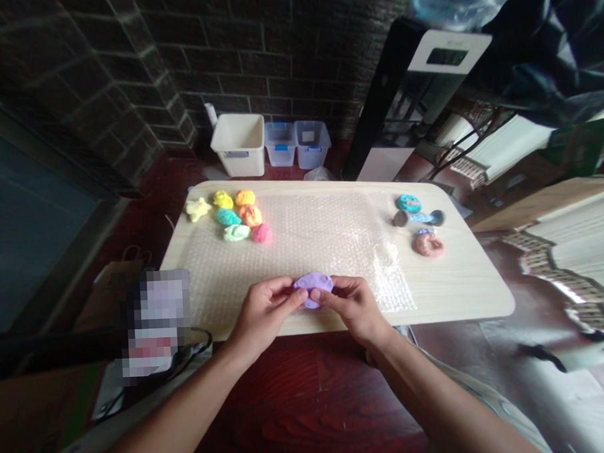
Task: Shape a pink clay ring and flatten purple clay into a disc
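Observation:
A flattened disc of purple modelling clay [314, 281] is held up between both hands, over the front part of the table. My left hand [268, 305] pinches its left side, thumb on the near face and fingers behind. On the right side, my right hand [352, 301] grips it the same way, and the two thumb tips lie close together near its middle. The fingers behind the disc are partly hidden. Beneath the hands, a sheet of bubble wrap [322, 232] covers much of the pale wooden table [464, 279].
At the table's back left sit several clay lumps, among them a pink ball [261, 233] and a teal lump [228, 217]. To the right lie a teal clay disc [409, 203], a dumbbell-shaped piece [419, 219] and a pink clay ring [429, 245]. Bins [238, 139] stand behind the table.

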{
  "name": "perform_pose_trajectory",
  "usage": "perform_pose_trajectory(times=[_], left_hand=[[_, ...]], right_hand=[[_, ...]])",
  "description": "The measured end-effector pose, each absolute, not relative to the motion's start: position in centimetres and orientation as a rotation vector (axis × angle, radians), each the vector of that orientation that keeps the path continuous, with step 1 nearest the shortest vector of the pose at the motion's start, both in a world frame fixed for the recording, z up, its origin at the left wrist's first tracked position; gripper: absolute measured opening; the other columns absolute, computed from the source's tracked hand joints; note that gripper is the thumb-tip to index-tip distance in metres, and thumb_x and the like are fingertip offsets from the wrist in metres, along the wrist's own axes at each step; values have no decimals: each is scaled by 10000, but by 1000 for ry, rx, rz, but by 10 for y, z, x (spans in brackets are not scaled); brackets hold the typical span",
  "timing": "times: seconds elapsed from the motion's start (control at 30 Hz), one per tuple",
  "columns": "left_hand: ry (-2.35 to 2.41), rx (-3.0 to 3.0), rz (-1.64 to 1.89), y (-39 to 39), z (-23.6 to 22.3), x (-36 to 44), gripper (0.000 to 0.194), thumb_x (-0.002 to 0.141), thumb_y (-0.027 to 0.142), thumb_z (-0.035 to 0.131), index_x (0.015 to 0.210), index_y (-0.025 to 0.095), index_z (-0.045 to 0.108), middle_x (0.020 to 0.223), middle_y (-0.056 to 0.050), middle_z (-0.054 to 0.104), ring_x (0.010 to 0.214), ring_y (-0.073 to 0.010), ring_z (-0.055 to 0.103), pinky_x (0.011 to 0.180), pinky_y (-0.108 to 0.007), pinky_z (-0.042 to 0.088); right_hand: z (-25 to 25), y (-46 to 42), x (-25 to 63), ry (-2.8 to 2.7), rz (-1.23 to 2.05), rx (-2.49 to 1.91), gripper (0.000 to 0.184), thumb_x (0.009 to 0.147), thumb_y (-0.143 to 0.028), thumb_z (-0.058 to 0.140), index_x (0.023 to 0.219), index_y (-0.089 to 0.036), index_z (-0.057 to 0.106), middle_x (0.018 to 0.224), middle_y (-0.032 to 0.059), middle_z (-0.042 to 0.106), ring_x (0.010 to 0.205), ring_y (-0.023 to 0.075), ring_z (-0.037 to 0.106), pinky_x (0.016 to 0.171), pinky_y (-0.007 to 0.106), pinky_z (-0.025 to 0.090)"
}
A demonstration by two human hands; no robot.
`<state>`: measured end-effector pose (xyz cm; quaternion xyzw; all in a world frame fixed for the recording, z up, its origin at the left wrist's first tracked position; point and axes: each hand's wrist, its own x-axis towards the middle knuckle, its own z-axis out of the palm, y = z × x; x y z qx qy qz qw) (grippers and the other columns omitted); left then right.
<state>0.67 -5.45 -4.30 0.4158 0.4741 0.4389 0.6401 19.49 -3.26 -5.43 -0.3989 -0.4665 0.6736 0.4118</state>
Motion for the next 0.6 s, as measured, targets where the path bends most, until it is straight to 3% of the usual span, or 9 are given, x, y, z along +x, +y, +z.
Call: perform_pose_trajectory(times=[0.3, 0.43, 0.6], left_hand=[[1110, 818, 956, -55, -47, 4, 310, 783, 393, 904, 924, 124, 848, 960, -113, 847, 914, -262, 805, 911, -395, 656], [1043, 824, 948, -54, -44, 4, 337, 812, 414, 884, 987, 129, 846, 1028, -126, 846, 984, -279, 803, 951, -418, 648], [1093, 847, 1019, -56, -43, 5, 331, 826, 431, 869, 967, 132, 841, 978, -100, 847, 937, -278, 808, 965, -444, 647]], right_hand=[[-56, -32, 197, -1172, 1714, -951, 332, 822, -491, 886, 1024, -229, 868, 907, 49, 830, 778, 196, 728, 823, 362, 581], [-56, -32, 198, -1170, 1700, -977, 309, 826, -480, 885, 964, -204, 873, 853, 50, 825, 736, 185, 719, 789, 348, 577], [-57, -32, 198, -1169, 1723, -970, 367, 800, -470, 907, 1059, -215, 856, 948, 60, 832, 822, 200, 745, 851, 353, 583]])
